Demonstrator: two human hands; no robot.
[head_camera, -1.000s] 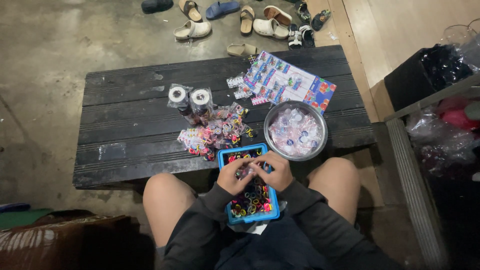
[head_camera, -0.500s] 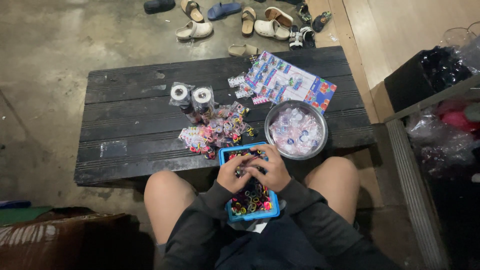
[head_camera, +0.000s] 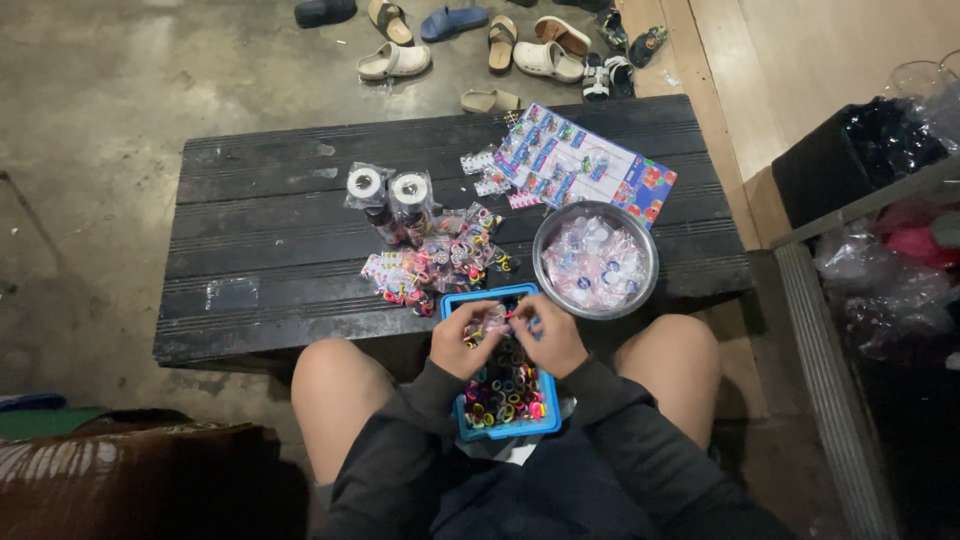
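A blue tray full of small coloured hair bands rests on my lap. My left hand and my right hand hover close together over the tray's far end, fingers pinched around some small thing too tiny to make out. Just beyond the tray, on the dark wooden table, lies a pile of little packets with coloured bands. A metal bowl of clear small packets stands to the right of that pile.
Two tape rolls in plastic sit mid-table, a printed card sheet at the back right. Several sandals lie on the concrete floor beyond. A dark bin and plastic bags crowd the right side.
Both hands stayed over the blue tray, shifting only slightly as the fingers work together. The table items have not moved.
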